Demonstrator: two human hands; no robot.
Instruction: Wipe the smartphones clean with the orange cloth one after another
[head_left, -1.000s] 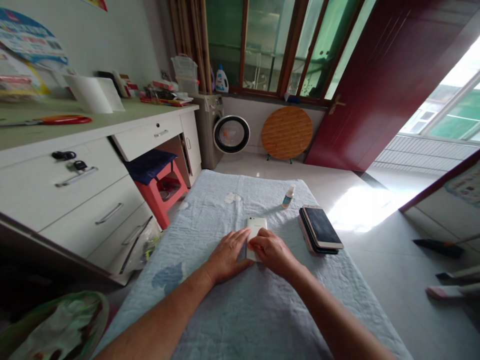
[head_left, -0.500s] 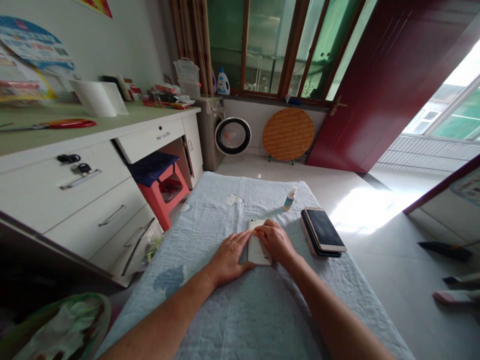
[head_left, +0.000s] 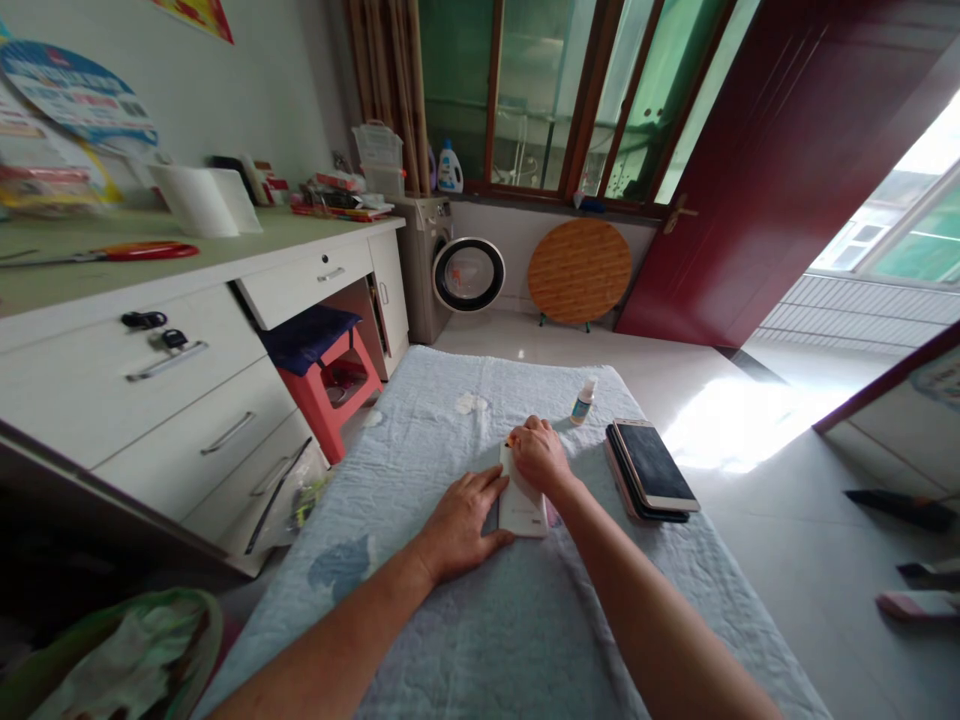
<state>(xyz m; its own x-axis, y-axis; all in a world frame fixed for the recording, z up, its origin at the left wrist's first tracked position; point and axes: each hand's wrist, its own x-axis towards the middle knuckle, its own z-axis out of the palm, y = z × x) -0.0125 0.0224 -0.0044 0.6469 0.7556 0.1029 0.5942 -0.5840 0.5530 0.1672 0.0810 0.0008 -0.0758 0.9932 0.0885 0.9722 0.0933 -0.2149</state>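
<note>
A white phone [head_left: 523, 512] lies back up on the pale blue quilted cover, its top end pointing away from me. My left hand [head_left: 466, 515] grips it along the left side, fingertips at the upper edge and thumb at the lower left corner. Over the phone's top end, my right hand [head_left: 538, 453] is closed, pressing down with bunched fingers. A bit of a small orange piece [head_left: 511, 441] pokes out at those fingertips; its kind is too small to tell. Beyond the right hand stands a small spray bottle [head_left: 582, 404] with a clear cap.
To the right is a stack of phones [head_left: 654, 468], the top one gold-edged with a dark screen. The quilted cover [head_left: 420, 430] spreads over the work surface. A red stool [head_left: 334, 385] and a white desk [head_left: 180, 360] are on the left; a basket [head_left: 202, 640] sits lower left.
My right hand has slid away from me along the phone to its top end, uncovering more of the phone's lower back. The left hand stays at the phone's left side.
</note>
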